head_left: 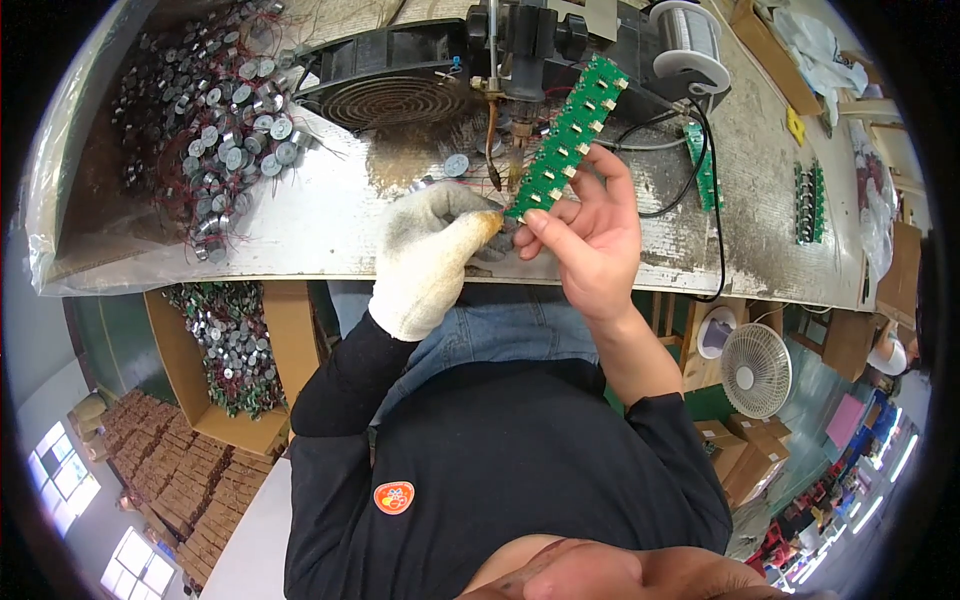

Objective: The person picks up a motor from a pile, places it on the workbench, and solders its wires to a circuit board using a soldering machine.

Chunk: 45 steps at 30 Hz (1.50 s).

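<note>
My right hand [592, 232], bare, grips the lower end of a long green circuit board strip [571, 135] between thumb and fingers. The strip tilts up and away to the right, with a row of small white connectors along its right edge. My left hand [425, 250] wears a white glove, its thumb stained brown. Its fingers are closed in a pinch right at the strip's lower end; what they hold is hidden. Just beyond the hands, a soldering iron tip [494, 175] points down from an upright stand. A round metal disc part [456, 165] lies behind my left hand.
Many round metal parts with red wires [235, 140] are heaped at the left. A black fan [395, 100] lies behind. A solder wire spool [690, 45], a black cable [718, 220] and more green boards [810, 203] are at right. A cardboard box [225, 360] stands below left.
</note>
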Tool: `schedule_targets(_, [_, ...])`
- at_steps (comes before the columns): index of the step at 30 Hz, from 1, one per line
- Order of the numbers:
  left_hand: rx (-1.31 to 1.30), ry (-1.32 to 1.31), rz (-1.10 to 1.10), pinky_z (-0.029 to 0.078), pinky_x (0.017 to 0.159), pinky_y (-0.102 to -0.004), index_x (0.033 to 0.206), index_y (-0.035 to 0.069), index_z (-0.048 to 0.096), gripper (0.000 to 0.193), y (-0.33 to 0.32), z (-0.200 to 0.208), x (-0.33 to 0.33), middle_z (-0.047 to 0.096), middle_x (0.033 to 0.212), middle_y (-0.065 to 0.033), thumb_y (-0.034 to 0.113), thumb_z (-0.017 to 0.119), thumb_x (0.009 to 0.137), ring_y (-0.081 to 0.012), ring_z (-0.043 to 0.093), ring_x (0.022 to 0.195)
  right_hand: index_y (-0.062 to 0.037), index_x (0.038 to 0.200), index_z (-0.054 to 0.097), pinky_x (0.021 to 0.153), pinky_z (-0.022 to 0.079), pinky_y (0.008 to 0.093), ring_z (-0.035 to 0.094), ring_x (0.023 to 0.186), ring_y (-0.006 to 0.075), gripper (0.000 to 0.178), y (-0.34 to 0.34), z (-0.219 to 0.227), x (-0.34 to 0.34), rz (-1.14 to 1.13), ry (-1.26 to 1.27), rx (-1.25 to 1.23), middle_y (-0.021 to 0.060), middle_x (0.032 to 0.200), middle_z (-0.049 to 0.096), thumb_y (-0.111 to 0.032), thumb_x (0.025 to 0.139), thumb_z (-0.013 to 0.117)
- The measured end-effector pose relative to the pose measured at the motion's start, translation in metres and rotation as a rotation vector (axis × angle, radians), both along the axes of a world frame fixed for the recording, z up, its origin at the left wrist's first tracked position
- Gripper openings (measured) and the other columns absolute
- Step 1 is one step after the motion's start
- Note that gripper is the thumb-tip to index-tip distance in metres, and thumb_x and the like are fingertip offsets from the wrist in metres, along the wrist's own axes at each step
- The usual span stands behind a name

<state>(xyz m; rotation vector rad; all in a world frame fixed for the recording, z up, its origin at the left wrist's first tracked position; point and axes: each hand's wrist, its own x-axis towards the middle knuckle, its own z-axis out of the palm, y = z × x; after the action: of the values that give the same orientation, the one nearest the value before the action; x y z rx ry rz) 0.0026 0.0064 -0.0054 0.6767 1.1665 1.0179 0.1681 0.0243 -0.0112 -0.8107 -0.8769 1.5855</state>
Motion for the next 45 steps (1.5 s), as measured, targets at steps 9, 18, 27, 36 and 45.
schedule_targets(9, [0.01, 0.047, 0.015, 0.047, 0.064, -0.0241, 0.089, -0.002, 0.063, 0.014, -0.003, -0.004, 0.001, 0.063, 0.079, -0.0047, 0.01, 0.06, 0.087, -0.0091, 0.058, 0.07, -0.0033, 0.134, 0.028, 0.057, 0.056, 0.0278, 0.065, 0.074, 0.02, 0.064, -0.004, -0.008, 0.0, 0.0, -0.012, -0.008, 0.0188, 0.116, 0.051, 0.014, 0.081, 0.058])
schedule_targets(18, [0.04, 0.081, 0.017, 0.047, 0.063, -0.0235, 0.089, -0.003, 0.063, 0.014, -0.002, -0.004, -0.001, 0.064, 0.078, -0.0048, 0.011, 0.061, 0.087, -0.009, 0.059, 0.07, -0.0035, 0.134, 0.027, 0.057, 0.056, 0.028, 0.065, 0.075, 0.0202, 0.065, -0.006, -0.007, 0.0, 0.014, -0.008, -0.015, 0.019, 0.117, 0.05, 0.015, 0.081, 0.058])
schedule_targets(27, [-0.039, 0.045, 0.022, 0.051, 0.064, -0.0253, 0.088, -0.002, 0.061, 0.012, 0.001, 0.005, 0.001, 0.064, 0.078, -0.0074, 0.009, 0.058, 0.087, -0.0131, 0.063, 0.068, -0.0032, 0.134, 0.027, 0.058, 0.057, 0.0281, 0.065, 0.076, 0.0203, 0.064, -0.005, -0.006, 0.0, 0.02, 0.002, -0.013, 0.0195, 0.117, 0.05, 0.015, 0.081, 0.058])
schedule_targets(36, [-0.019, -0.011, 0.033, 0.05, 0.062, -0.0241, 0.093, -0.003, 0.062, 0.015, -0.001, 0.004, -0.002, 0.065, 0.08, -0.0075, 0.011, 0.06, 0.089, -0.0116, 0.063, 0.07, -0.0033, 0.134, 0.027, 0.057, 0.057, 0.0283, 0.066, 0.075, 0.0205, 0.064, -0.005, -0.001, -0.002, 0.014, 0.006, -0.009, 0.0191, 0.116, 0.05, 0.015, 0.081, 0.058])
schedule_targets(45, [-0.012, 0.026, 0.033, 0.049, 0.061, -0.023, 0.09, -0.003, 0.062, 0.014, -0.001, 0.0, 0.0, 0.065, 0.079, -0.0063, 0.011, 0.061, 0.088, -0.01, 0.061, 0.069, -0.0036, 0.135, 0.026, 0.058, 0.057, 0.029, 0.066, 0.076, 0.0211, 0.065, -0.007, -0.009, 0.0, 0.011, -0.003, 0.0, 0.0195, 0.118, 0.05, 0.014, 0.081, 0.058])
